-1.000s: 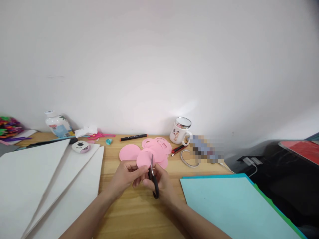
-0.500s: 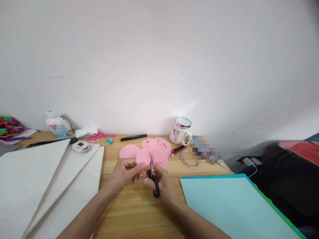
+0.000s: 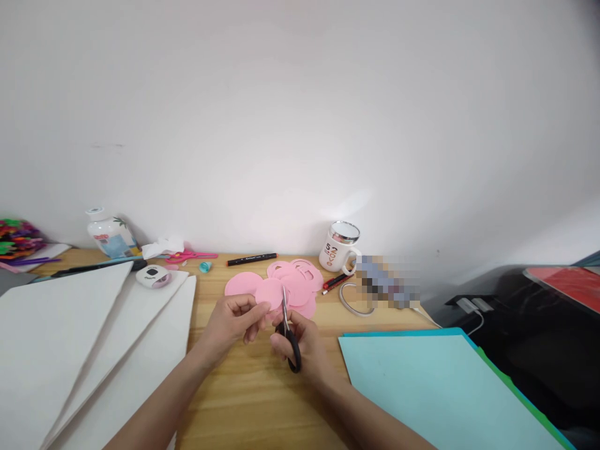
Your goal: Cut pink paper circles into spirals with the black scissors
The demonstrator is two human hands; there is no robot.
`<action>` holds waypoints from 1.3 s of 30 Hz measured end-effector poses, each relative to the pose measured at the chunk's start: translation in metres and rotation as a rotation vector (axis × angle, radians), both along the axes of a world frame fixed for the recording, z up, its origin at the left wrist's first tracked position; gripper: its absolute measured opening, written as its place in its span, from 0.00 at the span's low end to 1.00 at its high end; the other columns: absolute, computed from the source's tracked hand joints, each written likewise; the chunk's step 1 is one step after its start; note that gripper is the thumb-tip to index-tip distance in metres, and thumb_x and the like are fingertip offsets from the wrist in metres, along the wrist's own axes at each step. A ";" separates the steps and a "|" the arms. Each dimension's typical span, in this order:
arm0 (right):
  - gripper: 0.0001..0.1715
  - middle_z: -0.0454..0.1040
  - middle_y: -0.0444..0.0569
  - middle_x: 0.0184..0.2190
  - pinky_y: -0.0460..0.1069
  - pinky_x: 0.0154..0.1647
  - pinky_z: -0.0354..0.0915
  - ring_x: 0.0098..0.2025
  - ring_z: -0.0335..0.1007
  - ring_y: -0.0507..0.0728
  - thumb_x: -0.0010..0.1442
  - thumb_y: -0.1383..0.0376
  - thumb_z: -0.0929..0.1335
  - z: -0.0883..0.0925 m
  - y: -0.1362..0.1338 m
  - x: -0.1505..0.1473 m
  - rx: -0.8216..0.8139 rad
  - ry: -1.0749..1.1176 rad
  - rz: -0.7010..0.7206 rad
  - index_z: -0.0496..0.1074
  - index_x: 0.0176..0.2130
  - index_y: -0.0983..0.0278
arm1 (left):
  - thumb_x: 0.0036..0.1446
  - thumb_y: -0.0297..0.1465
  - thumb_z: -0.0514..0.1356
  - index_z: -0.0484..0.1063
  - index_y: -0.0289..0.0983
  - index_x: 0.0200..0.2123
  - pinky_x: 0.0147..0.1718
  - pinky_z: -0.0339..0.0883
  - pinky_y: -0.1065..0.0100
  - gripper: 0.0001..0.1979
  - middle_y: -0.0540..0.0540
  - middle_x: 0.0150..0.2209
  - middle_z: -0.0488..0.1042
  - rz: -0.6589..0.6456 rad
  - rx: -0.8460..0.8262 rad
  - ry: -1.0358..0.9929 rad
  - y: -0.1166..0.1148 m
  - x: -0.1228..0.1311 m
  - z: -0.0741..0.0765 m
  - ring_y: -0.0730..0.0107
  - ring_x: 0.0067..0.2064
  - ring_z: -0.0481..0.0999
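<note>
My left hand (image 3: 239, 319) pinches a round piece of pink paper (image 3: 268, 294) between thumb and fingers. In my right hand (image 3: 302, 344) is a pair of scissors (image 3: 293, 350) with black handles, its blades pointing away from me along the disc's right edge. The blades look nearly closed; whether they touch the paper I cannot tell. Just beyond both hands, a loose pile of pink paper circles and cut scraps (image 3: 307, 287) lies on the wooden table (image 3: 253, 400). Part of that pile is hidden behind the held disc.
White sheets (image 3: 154, 350) cover the left side, with light blue paper (image 3: 435, 381) at the right. Along the wall stand a white bottle (image 3: 112, 234) and a mug (image 3: 338, 247). A black marker (image 3: 252, 259) and pink scissors (image 3: 192, 256) lie between them.
The pink disc and my left hand have shifted slightly left and up, away from the scissors. My right hand stays almost in place.
</note>
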State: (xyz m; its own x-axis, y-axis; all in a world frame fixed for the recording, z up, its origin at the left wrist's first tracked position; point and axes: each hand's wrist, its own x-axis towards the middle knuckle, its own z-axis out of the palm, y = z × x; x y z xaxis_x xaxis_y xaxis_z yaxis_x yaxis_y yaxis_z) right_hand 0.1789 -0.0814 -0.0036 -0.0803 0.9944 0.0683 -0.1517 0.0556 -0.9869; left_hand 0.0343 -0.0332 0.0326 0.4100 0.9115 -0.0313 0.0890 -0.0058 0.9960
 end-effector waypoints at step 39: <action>0.23 0.61 0.39 0.20 0.43 0.19 0.47 0.21 0.51 0.48 0.43 0.54 0.73 -0.003 0.000 -0.002 0.098 0.111 0.068 0.62 0.32 0.64 | 0.50 0.37 0.59 0.66 0.34 0.17 0.12 0.50 0.80 0.16 0.55 0.13 0.66 0.009 0.064 0.068 -0.005 0.005 -0.001 0.83 0.13 0.58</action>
State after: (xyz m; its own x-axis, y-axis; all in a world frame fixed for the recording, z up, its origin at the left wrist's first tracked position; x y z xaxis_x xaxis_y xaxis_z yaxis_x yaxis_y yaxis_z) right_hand 0.1769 -0.0810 -0.0062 -0.1340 0.9751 0.1767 -0.2661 0.1364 -0.9542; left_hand 0.0397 -0.0381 0.0321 0.4008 0.9162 -0.0002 0.1568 -0.0684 0.9853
